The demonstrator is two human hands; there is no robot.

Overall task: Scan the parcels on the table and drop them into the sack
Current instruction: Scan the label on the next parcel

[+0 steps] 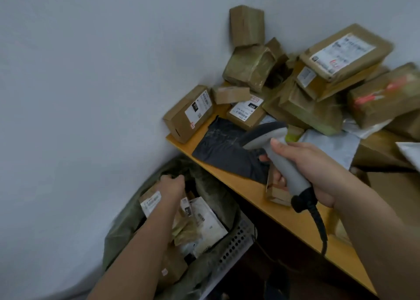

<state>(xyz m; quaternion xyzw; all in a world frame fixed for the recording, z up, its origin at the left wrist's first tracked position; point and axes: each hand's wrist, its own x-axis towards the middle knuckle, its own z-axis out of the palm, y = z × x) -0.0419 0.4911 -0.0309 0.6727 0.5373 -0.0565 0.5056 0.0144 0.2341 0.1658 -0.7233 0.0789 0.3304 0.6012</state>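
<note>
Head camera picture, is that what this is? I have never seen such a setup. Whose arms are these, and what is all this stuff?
Yes: one camera worn on a person's head, looking down at their own bare hands. No machine here. The right hand grips a grey barcode scanner with a black cord. The left hand reaches down into a green sack already holding parcels; whether it holds anything is hidden. On the wooden table against the wall lie a dark mailer bag and a pile of brown cardboard parcels, several with white labels.
</note>
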